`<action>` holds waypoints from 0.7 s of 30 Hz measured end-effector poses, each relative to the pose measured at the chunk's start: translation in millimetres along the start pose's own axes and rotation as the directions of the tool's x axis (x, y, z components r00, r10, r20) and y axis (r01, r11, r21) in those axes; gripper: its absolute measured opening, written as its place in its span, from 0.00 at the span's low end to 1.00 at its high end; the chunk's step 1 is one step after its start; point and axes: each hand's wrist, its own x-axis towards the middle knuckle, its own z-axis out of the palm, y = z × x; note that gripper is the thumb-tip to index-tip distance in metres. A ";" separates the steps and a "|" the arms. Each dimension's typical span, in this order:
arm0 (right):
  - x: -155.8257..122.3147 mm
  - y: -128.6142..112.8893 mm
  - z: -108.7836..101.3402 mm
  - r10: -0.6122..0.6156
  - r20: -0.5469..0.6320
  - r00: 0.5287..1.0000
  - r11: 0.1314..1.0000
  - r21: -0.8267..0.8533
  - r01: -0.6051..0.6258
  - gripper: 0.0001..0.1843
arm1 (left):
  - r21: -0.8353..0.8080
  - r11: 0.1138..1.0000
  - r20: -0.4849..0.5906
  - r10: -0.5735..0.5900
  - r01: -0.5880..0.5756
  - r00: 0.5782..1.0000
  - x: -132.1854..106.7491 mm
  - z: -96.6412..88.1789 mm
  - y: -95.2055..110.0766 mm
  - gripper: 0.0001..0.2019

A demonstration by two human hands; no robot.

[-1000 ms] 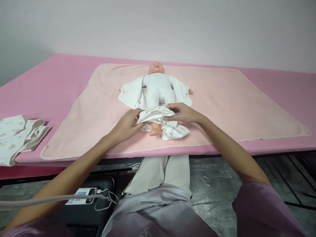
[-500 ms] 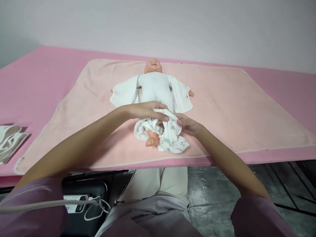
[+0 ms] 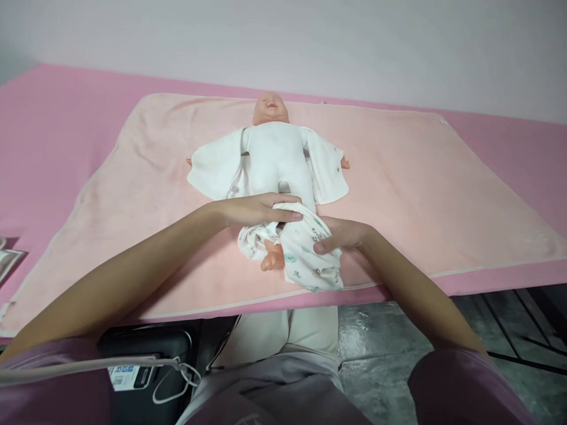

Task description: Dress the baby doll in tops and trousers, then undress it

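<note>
A baby doll (image 3: 279, 153) lies on its back, head away from me, in an opened white garment with wide sleeves over its arms. Printed white baby pants (image 3: 312, 260) are gathered about its lower legs. One bare foot (image 3: 273, 260) pokes out at the left; the other is hidden under the cloth. My left hand (image 3: 270, 209) is closed on the upper edge of the pants, thumb on top. My right hand (image 3: 339, 233) grips the right side of the same pants, thumb over the fabric and fingers beneath it.
The doll rests on a peach blanket (image 3: 420, 195) spread over a pink table (image 3: 48, 130). Folded cloth (image 3: 9, 260) lies at the left edge. Below the table stand a black case (image 3: 146, 342) and a white cable (image 3: 172, 389). A pale wall (image 3: 310, 47) rises behind.
The pants' right part has been spread flatter and drawn toward me over the right foot. Both hands have shifted slightly nearer, and my right hand has moved right. The view has tilted slightly.
</note>
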 end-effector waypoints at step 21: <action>-4.4 -8.8 15.2 -0.280 -0.329 0.902 0.960 -0.098 0.262 0.32 | 0.005 0.995 0.199 0.101 -0.104 0.975 2.0 -3.7 -7.8 0.21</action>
